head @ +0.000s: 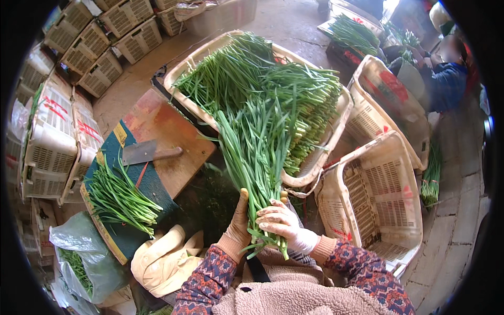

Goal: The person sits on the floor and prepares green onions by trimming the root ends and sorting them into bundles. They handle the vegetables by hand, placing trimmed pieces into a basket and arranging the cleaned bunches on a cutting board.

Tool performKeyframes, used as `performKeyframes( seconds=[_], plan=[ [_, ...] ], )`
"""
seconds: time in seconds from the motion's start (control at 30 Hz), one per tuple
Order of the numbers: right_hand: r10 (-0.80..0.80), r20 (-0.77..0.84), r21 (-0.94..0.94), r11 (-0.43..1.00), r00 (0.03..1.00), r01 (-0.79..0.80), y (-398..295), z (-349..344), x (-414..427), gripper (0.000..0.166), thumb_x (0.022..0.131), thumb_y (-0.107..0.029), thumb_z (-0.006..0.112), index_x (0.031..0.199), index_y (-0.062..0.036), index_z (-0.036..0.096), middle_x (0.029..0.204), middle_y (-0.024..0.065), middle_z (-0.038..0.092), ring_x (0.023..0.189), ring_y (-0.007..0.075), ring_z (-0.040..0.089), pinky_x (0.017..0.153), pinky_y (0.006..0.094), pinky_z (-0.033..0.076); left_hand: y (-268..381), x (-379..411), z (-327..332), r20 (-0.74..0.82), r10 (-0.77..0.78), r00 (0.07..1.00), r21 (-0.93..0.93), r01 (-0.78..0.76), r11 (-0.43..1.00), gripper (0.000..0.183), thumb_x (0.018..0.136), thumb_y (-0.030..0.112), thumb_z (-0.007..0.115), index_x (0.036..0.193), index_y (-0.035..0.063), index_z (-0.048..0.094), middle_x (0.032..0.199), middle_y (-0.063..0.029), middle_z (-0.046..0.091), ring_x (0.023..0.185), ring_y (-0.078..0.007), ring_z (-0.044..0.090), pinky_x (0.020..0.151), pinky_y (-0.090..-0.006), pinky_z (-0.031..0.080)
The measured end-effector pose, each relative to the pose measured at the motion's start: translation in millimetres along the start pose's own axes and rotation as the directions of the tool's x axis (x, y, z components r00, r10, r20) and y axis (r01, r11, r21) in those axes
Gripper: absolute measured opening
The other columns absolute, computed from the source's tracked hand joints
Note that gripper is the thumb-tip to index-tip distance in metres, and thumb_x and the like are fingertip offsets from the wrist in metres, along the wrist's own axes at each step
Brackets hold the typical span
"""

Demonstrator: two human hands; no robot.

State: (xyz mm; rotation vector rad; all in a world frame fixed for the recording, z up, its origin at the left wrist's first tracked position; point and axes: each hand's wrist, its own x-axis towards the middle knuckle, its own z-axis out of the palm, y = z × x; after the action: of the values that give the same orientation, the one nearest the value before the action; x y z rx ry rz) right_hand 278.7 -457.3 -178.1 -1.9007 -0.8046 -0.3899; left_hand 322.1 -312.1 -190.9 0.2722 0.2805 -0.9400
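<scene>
A bunch of green garlic chives (258, 157) is held upright before me, cut ends towards my body and leaves pointing away. My gloved left hand (237, 220) grips its left side near the stems. Across the stem ends lies my right hand (284, 227) in a whitish, soiled glove, its fingers wrapped over them. Beyond the hands, a cream plastic crate (189, 76) is heaped with chives (224, 75). The leaf tips of the held bunch overlap that heap. A smaller pile of chives (122, 197) rests at the left on a dark green board surface (151, 185).
A cleaver (141, 152) lies on the brown board (179, 145). Two open crates (378, 197) tilt together at right, with a bundle of chives (431, 181) on the floor beside them. A plastic bag (104, 252) and stacked crates (51, 157) stand left. Another person (445, 84) sits upper right.
</scene>
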Motion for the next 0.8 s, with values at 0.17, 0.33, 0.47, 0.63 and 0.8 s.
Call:
performKeyframes(
  seconds=[0.17, 0.33, 0.47, 0.63, 0.8],
  plan=[
    [-0.029, 0.322, -0.060, 0.997, 0.946, 0.051, -20.5, -2.0, -8.2, 0.065, 0.073, -0.034, 0.075, 0.130, -0.0161, 0.051, 0.133, 0.0094, 0.047, 0.130, 0.0302, 0.039, 0.105, 0.0539, 0.029, 11.9, 1.3, -28.6, 0.096, -0.079, 0.992, -0.118, 0.090, 0.989, 0.067, 0.081, 0.026, 0.071, 0.132, -0.0020, 0.038, 0.102, -0.0131, 0.060, 0.094, -0.0229, 0.061, 0.079, -0.0318, 0.056],
    [0.140, 0.294, 0.043, 0.986, 0.945, -0.160, -33.8, -46.8, 2.8, 0.096, 0.070, -0.042, 0.077, 0.144, -0.0080, 0.027, 0.143, 0.0205, 0.035, 0.136, 0.0349, 0.028, 0.111, 0.0505, 0.024, 30.0, -35.6, -29.1, -0.116, -0.043, 0.992, 0.160, 0.061, 0.985, 0.053, 0.075, 0.028, 0.074, 0.115, -0.0007, 0.054, 0.098, -0.0105, 0.063, 0.091, -0.0206, 0.063, 0.080, -0.0341, 0.055],
    [0.778, 0.387, 0.444, 0.314, 0.495, -0.840, -1.4, -22.8, 17.4, 0.107, 0.071, -0.038, 0.080, 0.146, -0.0014, 0.013, 0.142, 0.0233, 0.035, 0.133, 0.0273, 0.034, 0.110, 0.0383, 0.028, 36.8, -53.2, -1.1, -0.110, 0.138, 0.984, 0.528, -0.060, 0.847, 0.054, 0.072, 0.021, 0.075, 0.118, 0.0006, 0.055, 0.107, -0.0094, 0.063, 0.099, -0.0192, 0.060, 0.088, -0.0319, 0.049],
    [0.648, 0.137, 0.613, 0.539, 0.750, -0.578, 16.6, 50.2, 125.3, 0.056, 0.073, -0.015, 0.077, 0.121, 0.0000, 0.050, 0.112, 0.0063, 0.059, 0.101, 0.0140, 0.054, 0.089, 0.0299, 0.045, 67.9, -61.1, -4.3, 0.027, 0.457, 0.889, 0.920, -0.201, 0.336, 0.072, 0.062, 0.019, 0.088, 0.123, 0.0022, 0.052, 0.115, -0.0078, 0.061, 0.108, -0.0148, 0.054, 0.094, -0.0319, 0.044],
    [0.361, -0.071, 0.636, 0.734, 0.930, -0.237, 13.9, 102.6, 219.5, 0.050, 0.070, -0.010, 0.080, 0.112, 0.0005, 0.055, 0.103, 0.0059, 0.063, 0.096, 0.0140, 0.057, 0.086, 0.0301, 0.047, 178.5, -99.7, 9.2, 0.209, 0.684, 0.699, 0.932, -0.354, 0.077, 0.083, 0.061, 0.021, 0.088, 0.129, 0.0032, 0.046, 0.122, -0.0055, 0.056, 0.114, -0.0200, 0.051, 0.097, -0.0329, 0.042]
  ],
)
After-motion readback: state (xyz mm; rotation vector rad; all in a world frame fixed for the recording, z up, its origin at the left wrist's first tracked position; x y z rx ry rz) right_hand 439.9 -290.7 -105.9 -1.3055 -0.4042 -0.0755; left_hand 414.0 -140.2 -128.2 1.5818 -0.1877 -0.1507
